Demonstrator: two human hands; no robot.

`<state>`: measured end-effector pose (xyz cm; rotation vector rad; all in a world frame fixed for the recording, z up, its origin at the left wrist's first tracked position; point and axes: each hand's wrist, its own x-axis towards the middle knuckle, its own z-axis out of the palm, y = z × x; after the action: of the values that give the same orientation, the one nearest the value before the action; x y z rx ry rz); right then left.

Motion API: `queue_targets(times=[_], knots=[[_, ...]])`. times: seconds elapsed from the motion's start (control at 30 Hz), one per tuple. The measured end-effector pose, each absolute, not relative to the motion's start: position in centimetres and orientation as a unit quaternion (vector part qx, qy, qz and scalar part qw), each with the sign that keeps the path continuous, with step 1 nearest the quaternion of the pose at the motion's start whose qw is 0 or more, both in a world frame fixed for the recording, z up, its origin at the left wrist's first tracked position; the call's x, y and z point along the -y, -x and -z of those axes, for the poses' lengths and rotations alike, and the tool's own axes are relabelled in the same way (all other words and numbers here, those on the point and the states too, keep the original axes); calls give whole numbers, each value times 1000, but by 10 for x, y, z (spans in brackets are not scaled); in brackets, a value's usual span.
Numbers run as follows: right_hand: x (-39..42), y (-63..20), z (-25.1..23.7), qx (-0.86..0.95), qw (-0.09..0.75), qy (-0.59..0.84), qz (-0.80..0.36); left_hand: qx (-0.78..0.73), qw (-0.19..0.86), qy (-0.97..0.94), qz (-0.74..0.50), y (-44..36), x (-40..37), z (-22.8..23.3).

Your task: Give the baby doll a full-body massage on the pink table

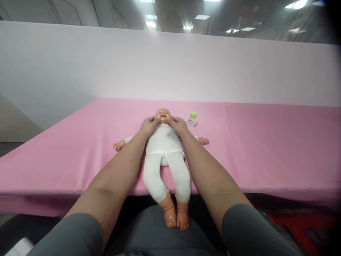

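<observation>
Nearest you, your grey sleeves frame the bottom of the view, and between them the bare feet of the baby doll hang past the near edge of the table, over your lap. The doll lies on its back on the pink tablecloth, dressed in a white suit, legs toward you, arms spread out to either side, head pointing away. Your forearms run up along both sides of its body. Your left hand rests at the doll's left-of-view cheek and shoulder, fingers curled loosely with the thumb laid against the face; it presses rather than clasps. Your right hand mirrors it on the other cheek, thumb on the face, fingers bent against the shoulder. Just beyond your right hand, apart from it, stands a small white bottle with a green cap, upright on the cloth. Behind the table rises a plain pale wall.
</observation>
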<state>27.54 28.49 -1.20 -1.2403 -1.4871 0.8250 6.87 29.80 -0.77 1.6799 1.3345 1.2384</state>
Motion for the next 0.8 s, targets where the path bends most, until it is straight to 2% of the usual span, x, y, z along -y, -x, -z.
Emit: queue_targets(times=[0.43, 0.63, 0.8], knots=[[-283, -275, 7, 643, 453, 557, -266, -576, 187, -710, -360, -71, -287, -2], [-281, -278, 5, 657, 443, 556, -249, -561, 208, -707, -378, -66, -291, 1], [-282, -280, 9, 644, 466, 520, -313, -541, 247, -692, -409, -61, -302, 10]])
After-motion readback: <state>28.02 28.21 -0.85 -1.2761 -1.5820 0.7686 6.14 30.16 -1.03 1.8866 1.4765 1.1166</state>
